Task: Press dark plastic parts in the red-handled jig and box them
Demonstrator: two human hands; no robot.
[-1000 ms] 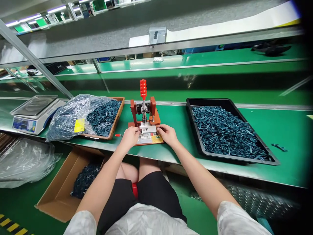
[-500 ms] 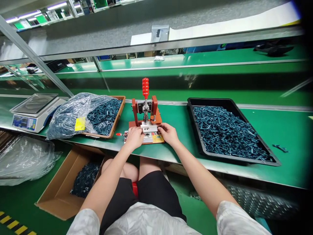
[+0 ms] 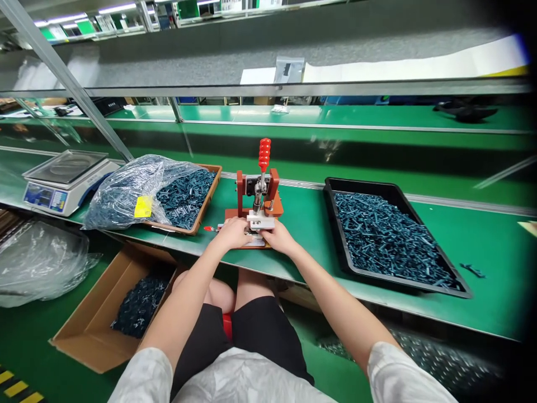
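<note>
L hand (image 3: pixel 232 234) & R hand (image 3: pixel 279 238) hide most of press base (image 3: pixel 273 211) at 12. Bag (image 3: pixel 126 193) at 10 hides tray's (image 3: pixel 202 197) L end. Far shelf stuff (image 3: pixel 289 70) too small to tell.

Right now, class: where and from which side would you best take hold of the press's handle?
Close a fist around the red ribbed handle of the press, coming from the front and slightly above. It stands upright on its stem, and the ribs suit a closed grip. The left hand and right hand sit lower, at the base, leaving it unblocked.
</note>
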